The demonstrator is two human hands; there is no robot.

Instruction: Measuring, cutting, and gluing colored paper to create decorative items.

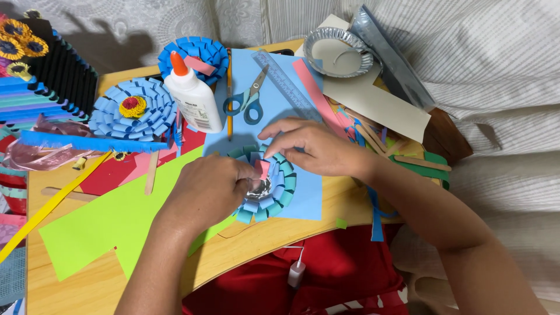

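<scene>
Bending over a small wooden table (245, 256), a person works with both bare hands on a teal and blue paper flower (279, 189) lying on a light blue sheet (303, 204) near the table's front edge. The left hand (204, 192) rests curled against the flower's left side, covering part of its looped petals, while the right hand (315, 149) comes in from above and to the right, fingers drawn together. Between the two hands, thumb and fingertips close on a small pink paper strip (263, 169), held upright just over the flower's shiny silver centre (259, 189). Whether the strip touches the centre cannot be told.

Craft supplies crowd the surface behind. A white glue bottle (193, 99) with an orange cap stands beside blue-handled scissors (248, 102), a yellow pencil (229, 99) and a clear ruler (286, 81). A finished blue flower (134, 111) with a yellow and red middle lies to the left, and another blue flower (195, 55) sits behind the bottle. A foil pie tin (337, 51) rests at the far right corner. A bright green sheet (116, 221) spreads under the left forearm.
</scene>
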